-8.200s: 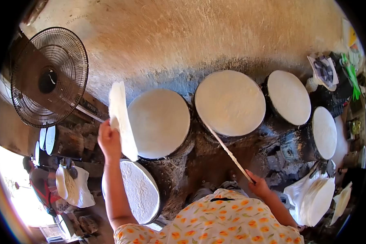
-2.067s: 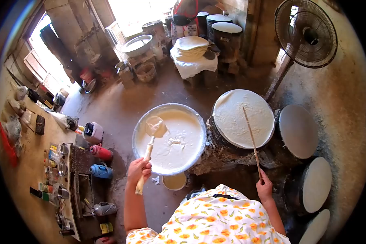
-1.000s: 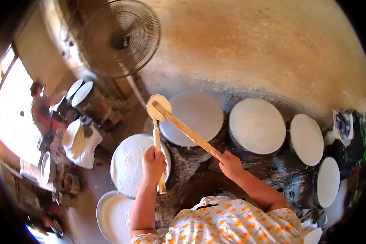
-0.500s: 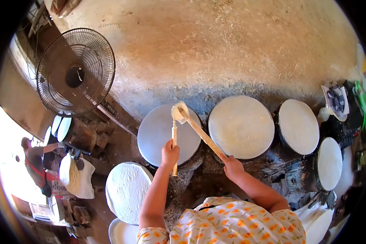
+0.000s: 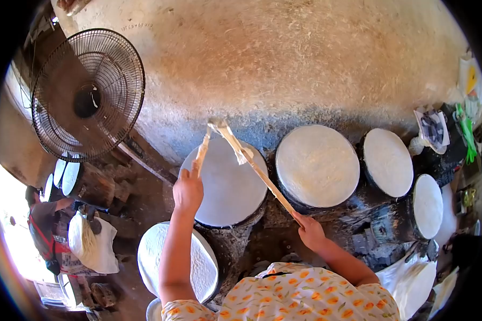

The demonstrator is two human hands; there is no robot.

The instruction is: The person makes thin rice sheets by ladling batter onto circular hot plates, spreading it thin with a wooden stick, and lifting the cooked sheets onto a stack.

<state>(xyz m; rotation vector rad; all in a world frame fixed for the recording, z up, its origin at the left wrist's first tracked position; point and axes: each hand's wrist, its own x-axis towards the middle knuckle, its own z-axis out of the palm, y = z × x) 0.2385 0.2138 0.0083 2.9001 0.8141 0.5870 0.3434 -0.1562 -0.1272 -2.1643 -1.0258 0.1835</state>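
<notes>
My left hand [image 5: 188,190] is closed around a short wooden stick [image 5: 202,152] smeared with pale paste, its tip pointing up and away. My right hand [image 5: 309,231] grips a long wooden stick [image 5: 273,187] that slants up to the left. The far ends of both sticks meet near the wall, above the back rim of a round grey-white pan [image 5: 227,192]. Soft, pale dough-like stuff [image 5: 233,142] clings to the long stick's end and hangs from it; its exact shape is unclear.
To the right stand several round pans with white tops, the nearest pan [image 5: 318,166] beside the grey-white one. A white-topped pan [image 5: 166,257] sits below my left forearm. A large fan [image 5: 88,96] stands at left. Behind it, a person [image 5: 45,224] works. The wall [image 5: 284,64] rises behind.
My left hand has moved left and up with its stick, now tilted. The long stick's end has shifted left toward the wall, and its rounded pale end now appears narrow, with stuff hanging.
</notes>
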